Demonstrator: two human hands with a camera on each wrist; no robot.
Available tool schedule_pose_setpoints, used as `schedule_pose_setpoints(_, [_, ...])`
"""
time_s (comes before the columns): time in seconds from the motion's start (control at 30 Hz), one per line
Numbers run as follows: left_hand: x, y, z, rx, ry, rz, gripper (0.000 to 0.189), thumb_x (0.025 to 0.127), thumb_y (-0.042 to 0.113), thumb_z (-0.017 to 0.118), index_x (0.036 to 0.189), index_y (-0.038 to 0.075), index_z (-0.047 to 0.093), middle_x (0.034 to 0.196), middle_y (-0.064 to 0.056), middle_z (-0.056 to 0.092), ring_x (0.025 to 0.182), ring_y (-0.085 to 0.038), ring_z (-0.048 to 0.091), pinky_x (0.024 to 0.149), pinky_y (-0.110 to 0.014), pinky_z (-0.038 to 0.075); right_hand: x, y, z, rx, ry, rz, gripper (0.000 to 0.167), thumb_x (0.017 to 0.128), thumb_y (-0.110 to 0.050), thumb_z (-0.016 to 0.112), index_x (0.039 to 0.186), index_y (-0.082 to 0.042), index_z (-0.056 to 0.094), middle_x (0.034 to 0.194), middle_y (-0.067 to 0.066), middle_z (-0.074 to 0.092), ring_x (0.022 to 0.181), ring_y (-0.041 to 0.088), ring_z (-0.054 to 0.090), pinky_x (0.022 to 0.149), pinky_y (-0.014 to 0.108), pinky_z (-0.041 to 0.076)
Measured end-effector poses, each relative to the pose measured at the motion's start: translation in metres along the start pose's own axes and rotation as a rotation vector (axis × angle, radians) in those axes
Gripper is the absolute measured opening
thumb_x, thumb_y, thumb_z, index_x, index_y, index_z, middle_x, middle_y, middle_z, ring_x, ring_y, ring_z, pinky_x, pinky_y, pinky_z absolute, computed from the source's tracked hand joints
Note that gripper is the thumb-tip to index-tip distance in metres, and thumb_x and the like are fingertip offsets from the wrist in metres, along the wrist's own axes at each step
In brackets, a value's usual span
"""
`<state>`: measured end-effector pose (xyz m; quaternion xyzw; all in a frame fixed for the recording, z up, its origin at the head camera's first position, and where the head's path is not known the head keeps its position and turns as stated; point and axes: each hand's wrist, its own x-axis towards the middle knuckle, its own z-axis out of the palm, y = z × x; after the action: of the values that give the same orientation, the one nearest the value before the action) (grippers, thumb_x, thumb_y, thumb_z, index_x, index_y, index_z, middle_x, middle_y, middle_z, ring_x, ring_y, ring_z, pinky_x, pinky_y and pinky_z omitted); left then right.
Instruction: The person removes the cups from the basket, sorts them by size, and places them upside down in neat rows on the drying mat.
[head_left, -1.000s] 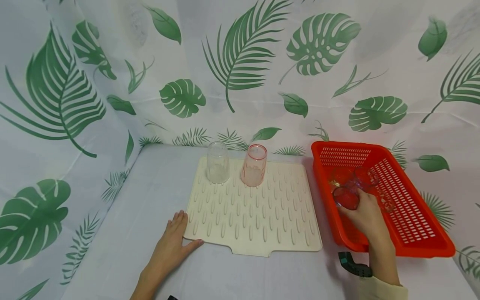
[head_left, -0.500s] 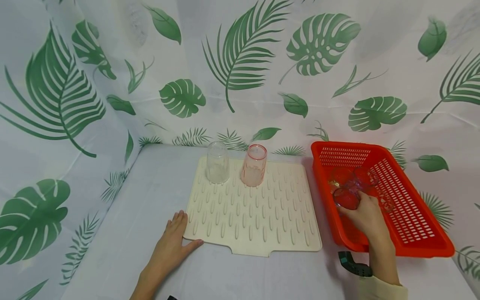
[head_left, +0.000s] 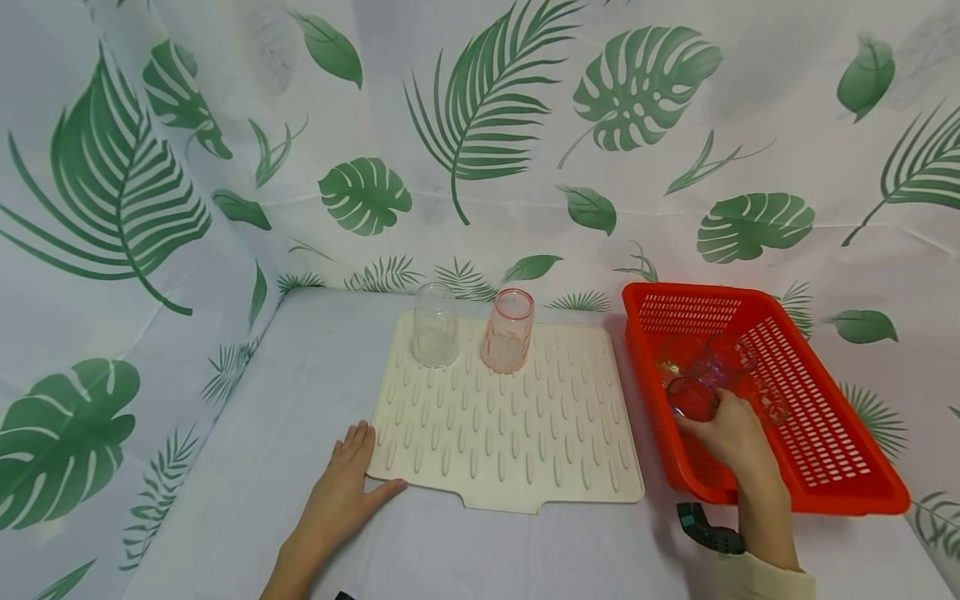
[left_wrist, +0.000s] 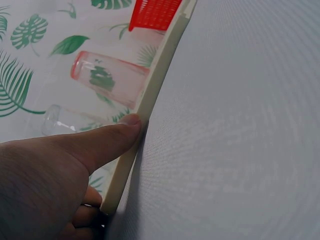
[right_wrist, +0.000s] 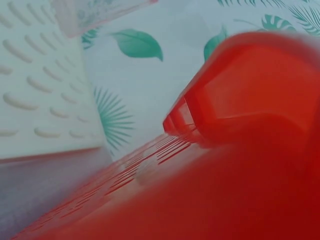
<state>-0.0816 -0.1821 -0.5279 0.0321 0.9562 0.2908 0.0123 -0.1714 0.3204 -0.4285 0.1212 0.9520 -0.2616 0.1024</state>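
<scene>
My right hand (head_left: pixel 735 429) reaches into the red plastic basket (head_left: pixel 843 492) and grips a drinking glass (head_left: pixel 692 400) by its side. The right wrist view shows mostly the blurred basket wall (right_wrist: pixel 240 195), with the hand and glass hidden. My left hand (head_left: pixel 341 483) lies at the near left corner of the cream drying mat (head_left: pixel 510 442), fingers extended along its left edge. Its thumb (left_wrist: pixel 112 140) touches the mat's front edge. On the mat's far part stand a clear glass (head_left: pixel 435 329) and a pink-tinted glass (head_left: pixel 507 333).
Several other glasses (head_left: pixel 731 354) lie farther back in the basket, overlapping and hard to tell apart. The basket's left rim (head_left: pixel 660 417) rises between my right hand and the mat. A leaf-printed cloth (head_left: pixel 525 167) hangs behind the pale grey tabletop (head_left: pixel 585 550).
Almost nothing: my right hand and the glass it grips have shifted very slightly within the basket. My left hand, the mat and the two standing glasses stay where they were.
</scene>
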Motion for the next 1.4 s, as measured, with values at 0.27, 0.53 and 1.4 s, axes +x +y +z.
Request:
schedule_pose_setpoints(0.27, [0.0, 0.0, 0.0, -0.005, 0.0, -0.007, 0.101, 0.084, 0.051, 0.075, 0.152, -0.009, 0.031, 0.161, -0.026, 0.027, 0.153, -0.04, 0.022, 0.126, -0.056, 0.018, -0.002, 0.002, 0.001, 0.035, 0.023, 0.002, 0.094, 0.088, -0.036, 0.075, 0.145, 0.021, 0.026, 0.13, 0.042, 0.047, 0.105, 0.048, 0.056, 0.09, 0.057, 0.058])
schedule_pose_setpoints(0.53, [0.001, -0.001, 0.001, -0.005, 0.0, -0.003, 0.101, 0.084, 0.052, 0.075, 0.152, -0.008, 0.03, 0.162, -0.026, 0.026, 0.154, -0.039, 0.021, 0.126, -0.055, 0.018, -0.011, -0.002, 0.003, 0.099, 0.187, -0.032, 0.09, 0.088, -0.038, 0.076, 0.146, 0.015, 0.032, 0.13, 0.039, 0.052, 0.108, 0.049, 0.056, 0.091, 0.062, 0.056])
schedule_pose_setpoints(1.4, [0.0, -0.002, 0.001, -0.007, 0.0, -0.006, 0.1, 0.085, 0.051, 0.075, 0.152, -0.009, 0.03, 0.162, -0.026, 0.027, 0.153, -0.039, 0.021, 0.126, -0.056, 0.018, -0.052, -0.074, -0.007, 0.357, 0.536, -0.147, 0.09, 0.083, -0.027, 0.082, 0.156, -0.017, 0.031, 0.153, 0.01, 0.042, 0.135, 0.028, 0.044, 0.11, 0.055, 0.046])
